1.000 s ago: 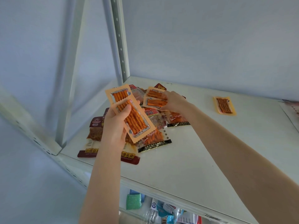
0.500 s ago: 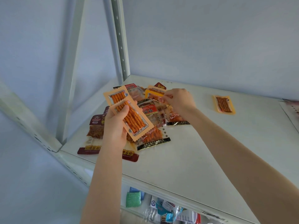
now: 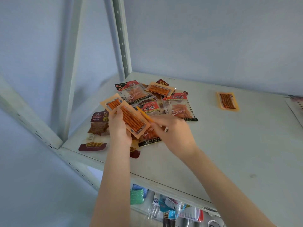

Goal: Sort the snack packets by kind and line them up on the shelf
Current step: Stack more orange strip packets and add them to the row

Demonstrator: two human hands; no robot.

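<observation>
Now the left hand (image 3: pixel 118 128) grips two orange packets (image 3: pixel 132 121); the right hand (image 3: pixel 175 135) pinches a third packet (image 3: pixel 144 114) just beside them.

1. Bare shelf (image 3: pixel 229 145) lies open to my right, around a lone packet (image 3: pixel 227 101).
2. The pile of packets (image 3: pixel 164 104) crowds the left back corner.
3. A post (image 3: pixel 122 38) and a slanted brace (image 3: pixel 70 63) block the left side.

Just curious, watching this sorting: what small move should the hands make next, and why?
Probably the right hand should slide its orange packet onto the two matching packets that the left hand holds: it hangs edge-on beside them, same kind.
</observation>
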